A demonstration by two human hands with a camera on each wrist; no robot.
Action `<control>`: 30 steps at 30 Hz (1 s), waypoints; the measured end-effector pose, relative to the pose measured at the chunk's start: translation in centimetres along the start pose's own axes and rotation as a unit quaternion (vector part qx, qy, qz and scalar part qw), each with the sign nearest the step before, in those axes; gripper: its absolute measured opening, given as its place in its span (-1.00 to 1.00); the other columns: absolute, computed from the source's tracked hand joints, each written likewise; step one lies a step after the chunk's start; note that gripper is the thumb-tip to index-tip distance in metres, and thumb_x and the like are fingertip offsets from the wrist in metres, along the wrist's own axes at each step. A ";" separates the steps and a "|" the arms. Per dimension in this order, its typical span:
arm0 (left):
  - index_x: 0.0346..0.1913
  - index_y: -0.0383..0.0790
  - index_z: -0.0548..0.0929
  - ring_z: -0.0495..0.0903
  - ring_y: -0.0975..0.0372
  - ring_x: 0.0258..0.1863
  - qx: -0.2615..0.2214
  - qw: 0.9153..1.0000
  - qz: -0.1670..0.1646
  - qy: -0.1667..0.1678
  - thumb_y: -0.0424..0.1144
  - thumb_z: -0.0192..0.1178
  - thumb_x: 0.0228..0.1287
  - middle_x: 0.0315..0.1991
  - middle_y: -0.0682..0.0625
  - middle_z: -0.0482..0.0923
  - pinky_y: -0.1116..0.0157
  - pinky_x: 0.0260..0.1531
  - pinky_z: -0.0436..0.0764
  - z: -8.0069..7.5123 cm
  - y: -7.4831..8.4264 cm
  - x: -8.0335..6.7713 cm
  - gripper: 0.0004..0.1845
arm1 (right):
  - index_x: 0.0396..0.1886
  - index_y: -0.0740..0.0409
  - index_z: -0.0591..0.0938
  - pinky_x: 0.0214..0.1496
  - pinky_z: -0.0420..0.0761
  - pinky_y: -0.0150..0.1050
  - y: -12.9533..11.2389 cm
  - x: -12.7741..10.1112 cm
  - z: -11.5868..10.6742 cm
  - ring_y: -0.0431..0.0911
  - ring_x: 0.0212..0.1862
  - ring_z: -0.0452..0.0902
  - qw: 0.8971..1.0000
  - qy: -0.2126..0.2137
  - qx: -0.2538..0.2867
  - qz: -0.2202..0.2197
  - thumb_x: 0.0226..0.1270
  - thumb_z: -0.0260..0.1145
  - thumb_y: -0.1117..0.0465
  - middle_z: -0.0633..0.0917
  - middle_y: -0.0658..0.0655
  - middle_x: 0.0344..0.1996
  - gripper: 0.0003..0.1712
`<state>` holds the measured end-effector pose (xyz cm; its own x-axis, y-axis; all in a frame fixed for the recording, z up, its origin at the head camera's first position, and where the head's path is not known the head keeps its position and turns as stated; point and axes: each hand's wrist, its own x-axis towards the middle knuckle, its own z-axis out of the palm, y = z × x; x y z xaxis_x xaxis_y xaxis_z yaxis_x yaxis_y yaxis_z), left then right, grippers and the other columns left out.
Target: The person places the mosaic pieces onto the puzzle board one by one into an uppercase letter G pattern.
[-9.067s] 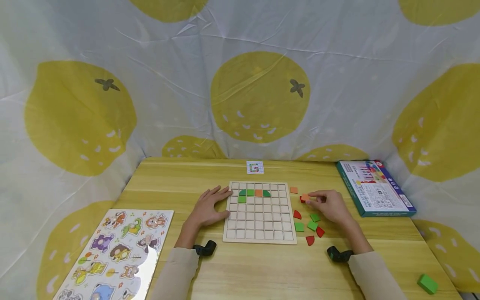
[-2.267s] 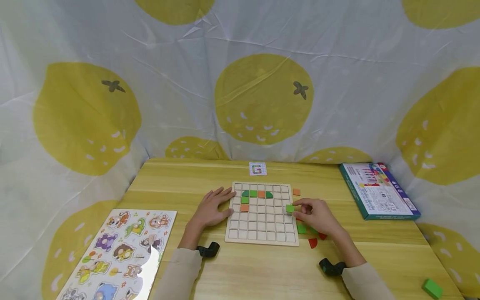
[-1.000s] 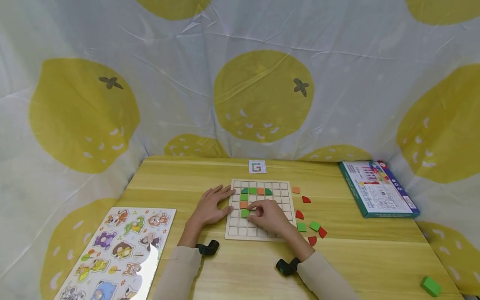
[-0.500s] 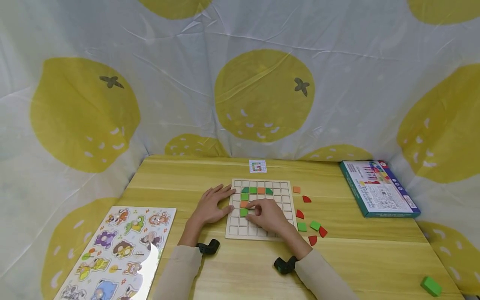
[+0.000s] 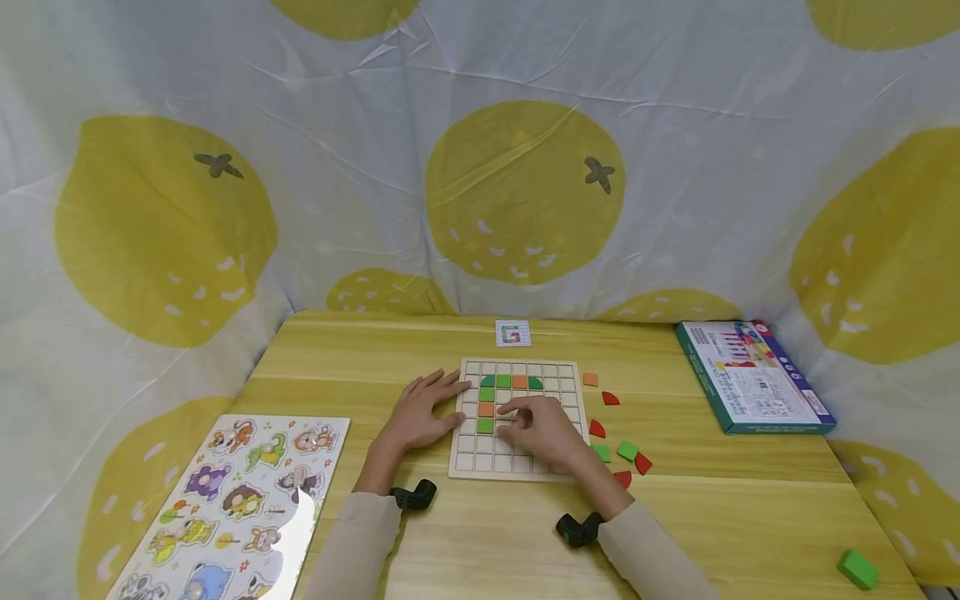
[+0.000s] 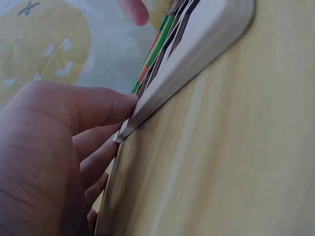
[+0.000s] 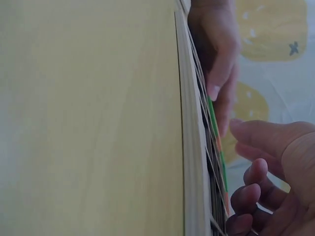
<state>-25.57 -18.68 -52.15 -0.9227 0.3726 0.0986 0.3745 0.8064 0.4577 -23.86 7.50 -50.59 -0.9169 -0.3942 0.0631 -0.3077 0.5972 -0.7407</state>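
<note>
A square wooden grid board (image 5: 561, 372) lies at the middle of the table. Along its upper left, tiles form a row and a descending column: dark green curved pieces (image 5: 536, 382), green squares and orange squares (image 5: 486, 409). The column's lowest tile is a green square (image 5: 485, 425). My right hand (image 5: 543, 429) hovers just right of that tile, thumb and forefinger apart, other fingers loosely curled, holding nothing. My left hand (image 5: 418, 412) rests at the board's left side with fingers spread; in the left wrist view its thumb (image 6: 123, 105) touches the edge.
Right of the board lie loose pieces: an orange square (image 5: 591, 379), green squares (image 5: 627, 451) and several red quarter-circles (image 5: 611, 398). A card with a G pattern (image 5: 513, 333) lies behind the board. An animal puzzle (image 5: 243, 500), a box (image 5: 757, 379) and a green block (image 5: 857, 570) lie farther out.
An orange tile, then a green one, joined the column; the right hand brought the green tile from the right. It has since let go and drawn slightly right. The left hand stays put.
</note>
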 end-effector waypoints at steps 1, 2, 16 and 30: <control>0.40 0.24 0.38 0.05 0.05 0.53 -0.001 1.000 -0.001 0.000 0.11 0.14 0.29 0.49 0.11 0.20 -0.09 0.49 -0.07 0.0 0.0 0.0 -0.40 | -0.11 -0.11 0.75 -0.52 0.39 -0.37 0.1 -0.1 -0.2 -0.20 -0.58 0.37 1.000 0.002 0.001 0.001 0.19 0.43 0.01 0.53 -0.07 -0.66 -0.74; 0.40 0.24 0.38 0.05 0.06 0.53 -0.001 1.000 -0.003 -0.001 0.11 0.14 0.29 0.49 0.12 0.20 -0.09 0.49 -0.08 0.0 0.0 0.0 -0.40 | -0.11 -0.10 0.75 -0.52 0.39 -0.38 0.2 -0.2 -0.5 -0.21 -0.58 0.37 1.000 0.005 0.001 0.002 0.18 0.44 0.01 0.53 -0.07 -0.66 -0.73; 0.42 0.20 0.36 0.06 0.05 0.53 0.002 1.000 0.000 -0.001 0.14 0.15 0.26 0.50 0.12 0.20 -0.10 0.48 -0.06 -0.1 0.2 0.0 -0.35 | -0.09 0.06 0.74 -0.52 0.33 -0.37 3.5 -2.6 -5.9 -0.18 -0.59 0.29 0.998 0.050 0.016 0.047 0.20 0.44 0.08 0.48 0.01 -0.65 -0.70; 0.41 0.22 0.37 0.04 0.08 0.54 -0.003 1.000 -0.007 -0.001 0.16 0.15 0.25 0.49 0.13 0.20 -0.08 0.50 -0.08 0.0 0.1 0.0 -0.35 | -0.13 0.02 0.75 -0.54 0.34 -0.38 7.8 -5.0 -9.0 -0.17 -0.56 0.35 0.998 0.047 -0.018 0.045 0.21 0.43 0.15 0.51 -0.02 -0.61 -0.78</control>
<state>-25.55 -18.55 -52.12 -0.9278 0.3620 0.0902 0.3607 0.8086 0.4648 -23.99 20.44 -50.66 -0.9604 -0.2715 0.0620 -0.2312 0.6531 -0.7211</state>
